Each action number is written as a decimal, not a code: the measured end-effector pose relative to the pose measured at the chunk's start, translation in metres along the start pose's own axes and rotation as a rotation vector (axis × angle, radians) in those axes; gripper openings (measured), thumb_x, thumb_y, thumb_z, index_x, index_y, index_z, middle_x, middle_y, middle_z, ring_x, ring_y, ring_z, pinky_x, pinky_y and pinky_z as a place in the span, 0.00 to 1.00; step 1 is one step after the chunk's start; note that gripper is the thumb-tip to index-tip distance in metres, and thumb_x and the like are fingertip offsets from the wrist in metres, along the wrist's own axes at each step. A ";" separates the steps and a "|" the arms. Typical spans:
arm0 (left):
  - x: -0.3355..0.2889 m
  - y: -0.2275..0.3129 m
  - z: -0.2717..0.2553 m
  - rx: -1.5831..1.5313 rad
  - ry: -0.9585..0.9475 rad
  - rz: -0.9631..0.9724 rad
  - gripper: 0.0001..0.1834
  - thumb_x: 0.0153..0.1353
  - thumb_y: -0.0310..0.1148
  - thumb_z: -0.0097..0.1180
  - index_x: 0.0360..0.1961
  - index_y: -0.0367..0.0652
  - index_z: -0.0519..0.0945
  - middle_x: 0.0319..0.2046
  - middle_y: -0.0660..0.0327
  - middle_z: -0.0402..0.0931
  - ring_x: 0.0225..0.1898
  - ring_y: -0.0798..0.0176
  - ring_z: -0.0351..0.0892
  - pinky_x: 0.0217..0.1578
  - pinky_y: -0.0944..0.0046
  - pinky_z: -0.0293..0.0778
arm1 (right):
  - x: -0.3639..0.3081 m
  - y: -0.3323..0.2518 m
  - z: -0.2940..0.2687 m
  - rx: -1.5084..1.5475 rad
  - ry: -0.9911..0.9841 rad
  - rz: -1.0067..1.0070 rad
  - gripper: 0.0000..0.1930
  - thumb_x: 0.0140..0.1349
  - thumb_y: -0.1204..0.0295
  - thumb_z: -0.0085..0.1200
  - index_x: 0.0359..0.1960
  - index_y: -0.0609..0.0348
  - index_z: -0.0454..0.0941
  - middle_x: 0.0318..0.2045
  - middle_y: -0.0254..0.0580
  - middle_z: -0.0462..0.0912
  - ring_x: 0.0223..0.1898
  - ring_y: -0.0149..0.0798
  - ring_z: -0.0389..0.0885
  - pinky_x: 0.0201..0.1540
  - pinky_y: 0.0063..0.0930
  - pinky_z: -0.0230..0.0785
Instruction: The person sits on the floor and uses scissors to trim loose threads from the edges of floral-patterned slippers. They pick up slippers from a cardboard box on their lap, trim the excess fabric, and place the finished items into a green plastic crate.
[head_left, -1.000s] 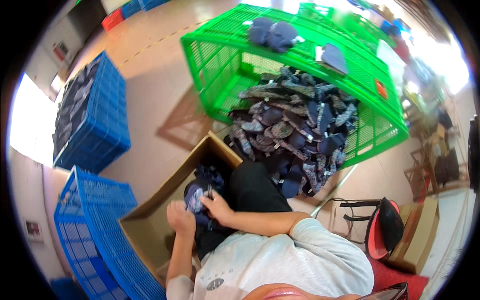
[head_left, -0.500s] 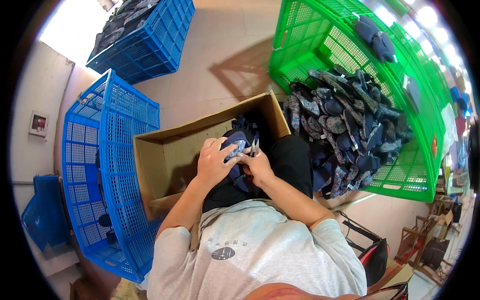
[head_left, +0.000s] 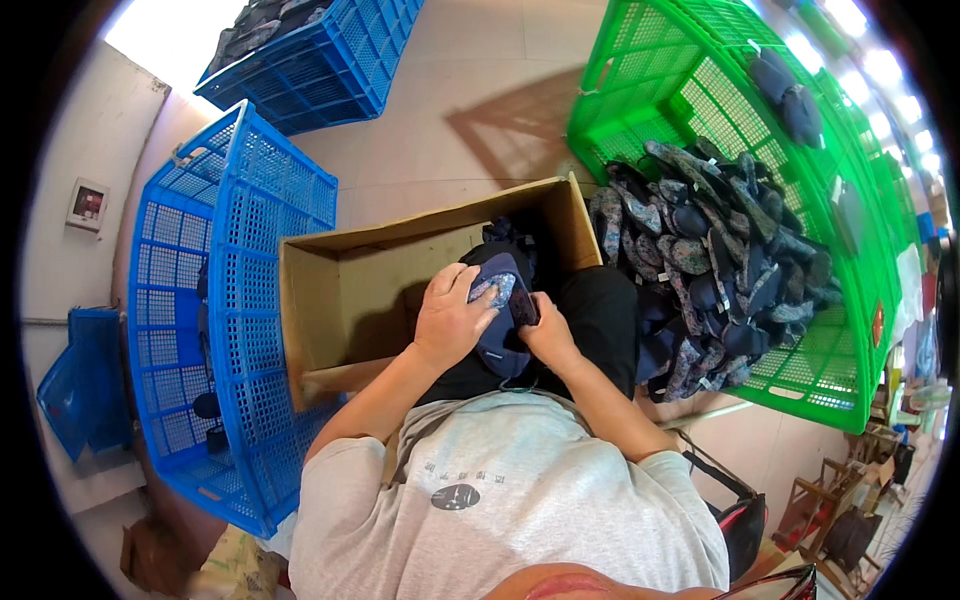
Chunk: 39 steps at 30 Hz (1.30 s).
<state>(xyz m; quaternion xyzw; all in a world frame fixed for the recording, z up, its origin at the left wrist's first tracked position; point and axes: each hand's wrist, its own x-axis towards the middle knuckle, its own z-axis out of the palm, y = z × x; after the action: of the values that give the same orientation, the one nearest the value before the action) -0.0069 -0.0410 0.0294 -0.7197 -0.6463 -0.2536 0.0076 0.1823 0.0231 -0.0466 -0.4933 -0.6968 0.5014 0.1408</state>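
A navy cloth slipper (head_left: 502,354) with a blue patterned inside is held over my lap, above the near edge of an open cardboard box (head_left: 365,290). My left hand (head_left: 448,315) grips its left side, with fingertips over the patterned part. My right hand (head_left: 549,336) closes on the slipper's right edge, where a dark patterned side shows. The small snips that were in the right hand are not visible now. Inside the box's far right part lie dark pieces (head_left: 510,236), too shaded to name.
A green crate (head_left: 815,400) tipped on its side at the right spills a heap of patterned and navy slippers (head_left: 710,250). Left of the box stands a blue crate (head_left: 265,330). Farther back, another blue crate (head_left: 345,75) holds dark pieces.
The slipper has turned so more of its navy outside and right edge show. My right hand moved right to its edge, and the snips went out of sight. The view shifted slightly.
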 end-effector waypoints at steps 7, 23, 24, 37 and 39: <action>-0.007 -0.018 0.032 0.033 0.097 -0.037 0.14 0.51 0.33 0.67 0.41 0.44 0.86 0.52 0.50 0.73 0.54 0.44 0.72 0.51 0.52 0.75 | -0.019 -0.020 0.001 -0.017 -0.014 -0.049 0.20 0.52 0.83 0.45 0.49 0.57 0.68 0.41 0.66 0.76 0.46 0.68 0.75 0.48 0.53 0.68; 0.051 -0.066 0.073 0.489 -0.394 -0.207 0.09 0.51 0.32 0.57 0.31 0.40 0.85 0.45 0.57 0.71 0.48 0.55 0.71 0.40 0.56 0.73 | -0.006 -0.037 0.009 -0.052 -0.004 -0.131 0.19 0.54 0.80 0.46 0.49 0.57 0.68 0.40 0.67 0.77 0.44 0.69 0.75 0.48 0.54 0.68; 0.054 -0.068 0.075 0.494 -0.467 -0.237 0.10 0.53 0.32 0.56 0.33 0.40 0.85 0.47 0.57 0.71 0.50 0.55 0.71 0.43 0.56 0.72 | -0.006 -0.036 0.011 -0.050 -0.003 -0.135 0.18 0.54 0.80 0.46 0.48 0.57 0.68 0.40 0.67 0.77 0.44 0.69 0.75 0.48 0.54 0.68; 0.014 -0.081 0.048 0.069 -0.265 -0.110 0.13 0.61 0.31 0.53 0.39 0.31 0.83 0.43 0.46 0.81 0.45 0.45 0.80 0.49 0.54 0.75 | -0.018 -0.006 0.020 0.383 0.025 0.086 0.10 0.51 0.82 0.49 0.37 0.63 0.74 0.26 0.40 0.76 0.32 0.35 0.75 0.39 0.27 0.67; 0.012 -0.074 0.023 -0.108 -0.104 -0.059 0.11 0.61 0.29 0.55 0.38 0.31 0.82 0.43 0.44 0.81 0.45 0.44 0.81 0.50 0.56 0.76 | -0.018 -0.010 0.011 0.505 0.055 0.152 0.10 0.51 0.83 0.49 0.35 0.61 0.75 0.26 0.34 0.75 0.30 0.30 0.72 0.37 0.24 0.65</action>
<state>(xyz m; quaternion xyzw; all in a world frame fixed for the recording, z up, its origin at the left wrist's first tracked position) -0.0673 -0.0105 -0.0094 -0.7120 -0.6519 -0.2506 -0.0725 0.1779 0.0019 -0.0384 -0.5069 -0.5063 0.6550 0.2402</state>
